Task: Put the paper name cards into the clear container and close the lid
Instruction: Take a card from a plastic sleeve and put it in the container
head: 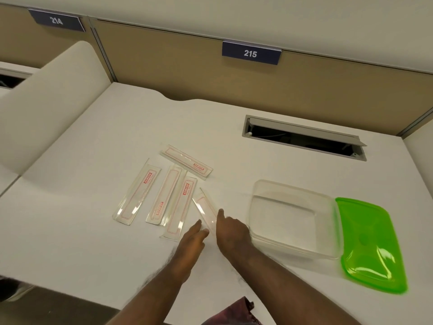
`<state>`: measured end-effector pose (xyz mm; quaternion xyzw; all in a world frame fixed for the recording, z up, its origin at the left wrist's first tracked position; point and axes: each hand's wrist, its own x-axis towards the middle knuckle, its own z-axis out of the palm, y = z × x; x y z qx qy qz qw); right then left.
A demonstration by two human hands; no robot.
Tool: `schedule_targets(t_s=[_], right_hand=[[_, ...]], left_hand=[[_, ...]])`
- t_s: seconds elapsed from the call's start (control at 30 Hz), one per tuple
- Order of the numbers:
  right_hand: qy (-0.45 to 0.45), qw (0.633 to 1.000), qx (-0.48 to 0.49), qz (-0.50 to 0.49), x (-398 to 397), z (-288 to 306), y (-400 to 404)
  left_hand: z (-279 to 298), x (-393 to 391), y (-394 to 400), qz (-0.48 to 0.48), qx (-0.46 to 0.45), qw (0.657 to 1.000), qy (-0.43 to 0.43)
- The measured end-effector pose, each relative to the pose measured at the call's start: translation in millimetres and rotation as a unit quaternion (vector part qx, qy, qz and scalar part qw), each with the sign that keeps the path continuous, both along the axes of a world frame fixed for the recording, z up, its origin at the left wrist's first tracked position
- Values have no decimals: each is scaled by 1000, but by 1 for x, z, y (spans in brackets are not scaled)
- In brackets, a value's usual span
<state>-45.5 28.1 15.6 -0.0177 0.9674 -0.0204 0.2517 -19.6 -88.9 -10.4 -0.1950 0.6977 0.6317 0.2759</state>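
Name cards, five in all, lie on the white desk point(93, 231) in the middle of the frame, each a long narrow strip in a clear sleeve with red printing.

Nearest, low in the centre, both hands meet at one card point(206, 208). The left hand point(193, 238) is flat, fingers straight and together, its tips touching the near end of that card. The right hand point(232, 233) curls loosely over the same end, forefinger stretched along the card's edge; the fingers are only narrowly parted. Whether the card is truly pinched or merely touched I cannot tell. Its long axis runs from the hands up and to the left, and its far end looks lifted a little off the desk.

Just left of the hands, three cards lie roughly side by side, long axes running from lower left to upper right: the left card point(137, 194), standing apart from the other two; the middle card point(165, 194); and the right card point(180, 207), which overlaps the middle one along its edge. Beyond them, the fifth card point(187, 161) lies crosswise, running from upper left to lower right.

At lower right stands one clear container point(295, 219), open and with nothing in it, close beside the right hand. One green lid point(370, 245) lies against its right side.

Farther back, a cable slot point(304, 139) opens in the desk, and a sign point(250, 53) reading 215 hangs on the partition.
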Motion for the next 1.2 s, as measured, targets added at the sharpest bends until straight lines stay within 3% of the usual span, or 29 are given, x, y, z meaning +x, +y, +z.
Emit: schedule_targets(t_s=[0.27, 0.5, 0.57, 0.67, 0.73, 0.93, 1.1, 1.2], right_hand=[[9, 999, -40, -22, -6, 8, 1], [69, 980, -156, -99, -9, 45, 16], [56, 952, -254, -163, -9, 51, 27], [-12, 848, -448, -282, -5, 59, 42], [-40, 802, -509, -309, 0, 64, 52], [-112, 730, -587, -330, 11, 81, 74], [-109, 722, -605, -316, 22, 88, 92], [-106, 696, -636, -317, 30, 90, 107]], left_hand=[[4, -6, 0, 50, 62, 997, 2], [21, -20, -4, 124, 66, 985, 102], [26, -24, -7, 129, 77, 983, 108], [38, -26, -6, 94, 98, 985, 104], [45, -27, -3, 69, 117, 985, 102], [67, -29, 9, 36, 230, 970, 71], [79, -31, 19, 7, 280, 958, 66], [86, -32, 23, 9, 289, 954, 76]])
